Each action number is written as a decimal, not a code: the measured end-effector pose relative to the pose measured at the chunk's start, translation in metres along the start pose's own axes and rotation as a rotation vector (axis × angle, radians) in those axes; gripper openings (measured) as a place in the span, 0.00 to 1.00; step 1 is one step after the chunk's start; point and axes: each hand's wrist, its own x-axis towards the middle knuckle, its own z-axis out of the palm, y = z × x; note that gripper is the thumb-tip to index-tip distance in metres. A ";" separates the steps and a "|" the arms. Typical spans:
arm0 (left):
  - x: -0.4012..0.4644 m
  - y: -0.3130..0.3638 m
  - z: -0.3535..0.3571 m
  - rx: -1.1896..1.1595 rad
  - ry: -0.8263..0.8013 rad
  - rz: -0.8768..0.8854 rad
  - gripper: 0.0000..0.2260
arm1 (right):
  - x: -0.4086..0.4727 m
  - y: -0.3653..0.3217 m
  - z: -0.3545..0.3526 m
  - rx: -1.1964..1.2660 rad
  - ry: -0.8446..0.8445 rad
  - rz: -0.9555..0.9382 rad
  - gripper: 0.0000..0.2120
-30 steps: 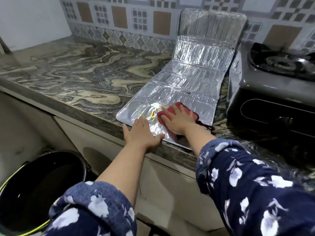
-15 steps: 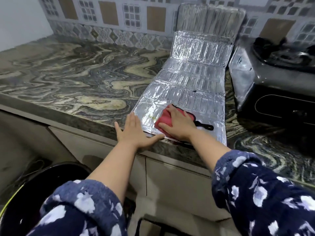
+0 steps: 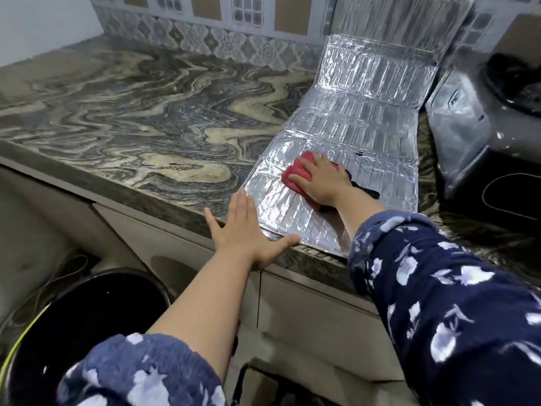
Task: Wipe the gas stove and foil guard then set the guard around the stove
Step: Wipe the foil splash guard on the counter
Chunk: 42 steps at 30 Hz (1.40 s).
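The silver foil guard (image 3: 360, 133) lies unfolded on the marble counter (image 3: 131, 112), its far panels bent up against the tiled wall. My right hand (image 3: 322, 180) presses a red cloth (image 3: 295, 174) with a black edge flat onto a near panel of the guard. Palm down with fingers spread, my left hand (image 3: 246, 230) holds the guard's near left corner at the counter edge. The gas stove (image 3: 497, 136) stands to the right of the guard, its black burner partly cut off by the frame.
A black bucket (image 3: 87, 326) with a yellow-green handle stands on the floor below the counter's left part. Cabinet doors (image 3: 307, 317) run under the counter edge. The patterned tile wall (image 3: 234, 30) closes off the back.
My right hand has slid the red cloth farther up the foil guard, away from the counter edge. The left hand stays on the near left corner. The view has shifted left and closer.
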 end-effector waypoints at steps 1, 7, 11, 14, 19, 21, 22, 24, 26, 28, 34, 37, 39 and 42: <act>0.000 0.000 -0.001 0.002 -0.010 -0.004 0.57 | 0.001 0.005 -0.001 0.000 0.000 0.020 0.32; 0.001 0.005 -0.007 -0.040 -0.094 -0.048 0.57 | -0.010 -0.010 0.003 0.007 0.009 -0.077 0.28; 0.001 0.010 -0.016 -0.037 -0.163 -0.094 0.56 | -0.028 -0.049 0.013 0.037 0.013 -0.373 0.26; 0.001 0.014 -0.021 -0.043 -0.197 -0.128 0.56 | -0.015 -0.049 0.010 0.043 -0.041 -0.438 0.27; 0.006 0.017 -0.024 -0.055 -0.261 -0.174 0.58 | 0.033 -0.032 -0.002 0.025 -0.060 -0.433 0.28; 0.008 0.017 -0.026 -0.050 -0.286 -0.186 0.58 | 0.049 -0.022 -0.006 0.025 -0.053 -0.388 0.29; 0.008 0.018 -0.027 -0.050 -0.300 -0.193 0.58 | 0.055 -0.015 -0.008 0.025 -0.050 -0.358 0.29; 0.010 0.019 -0.029 -0.051 -0.327 -0.211 0.59 | 0.061 -0.001 -0.012 0.015 -0.050 -0.293 0.29; 0.015 0.022 -0.032 -0.062 -0.353 -0.242 0.59 | 0.058 0.006 -0.013 0.008 -0.049 -0.256 0.29; 0.020 0.028 -0.036 -0.064 -0.372 -0.274 0.61 | 0.049 0.008 -0.011 0.008 -0.042 -0.254 0.29; 0.057 0.046 -0.052 -0.068 -0.245 -0.129 0.59 | 0.035 0.013 -0.009 0.083 -0.013 -0.307 0.29; 0.088 0.047 -0.061 -0.070 -0.127 0.024 0.62 | 0.036 0.014 -0.008 0.084 -0.004 -0.326 0.28; 0.107 0.046 -0.063 -0.087 -0.123 0.102 0.64 | 0.039 0.014 -0.006 0.084 0.012 -0.329 0.27; 0.126 0.041 -0.056 -0.110 -0.096 0.185 0.66 | 0.050 0.017 -0.005 0.075 0.000 -0.309 0.27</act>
